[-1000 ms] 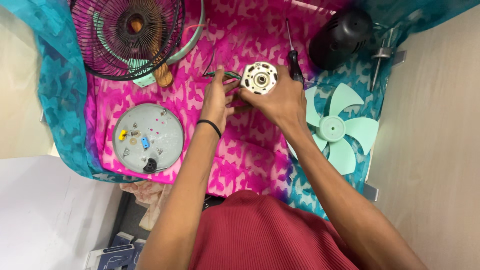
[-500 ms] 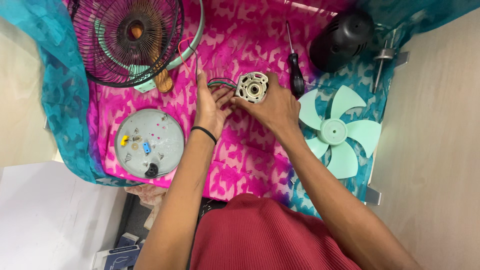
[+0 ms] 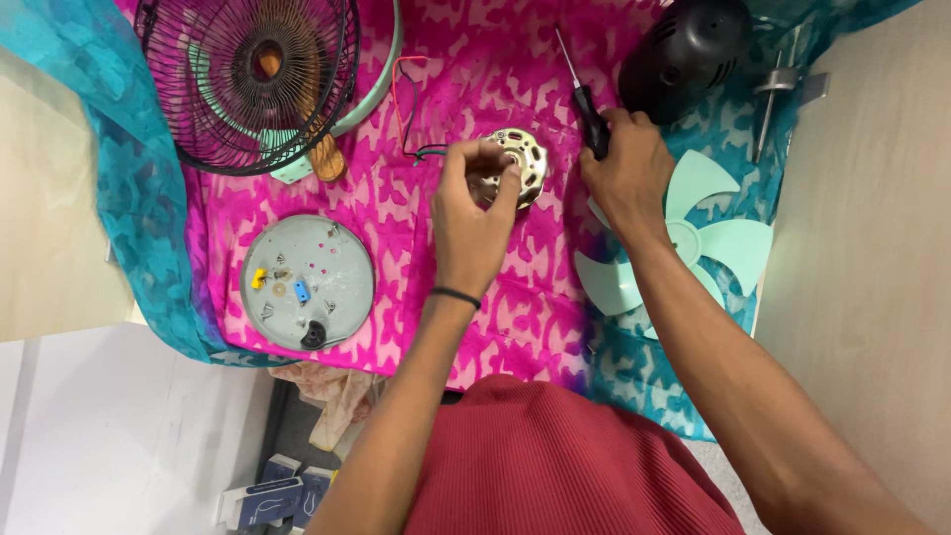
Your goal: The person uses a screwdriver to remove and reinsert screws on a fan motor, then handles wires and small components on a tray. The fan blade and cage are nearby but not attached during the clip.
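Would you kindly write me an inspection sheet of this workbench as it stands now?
Surface: pink patterned cloth with teal edges over a pale table.
Job's things: round metal motor lying on the cloth; black-handled screwdriver beside it.
Clutter: dark fan guard, grey round plate holding small screws and coloured bits, mint fan blade, black motor cover, metal bracket.
Grippers: left hand pinches the motor; right hand is closed on the screwdriver handle.
Cables: red and black wires run from the motor.
Surroundings: white floor, small boxes below the table.
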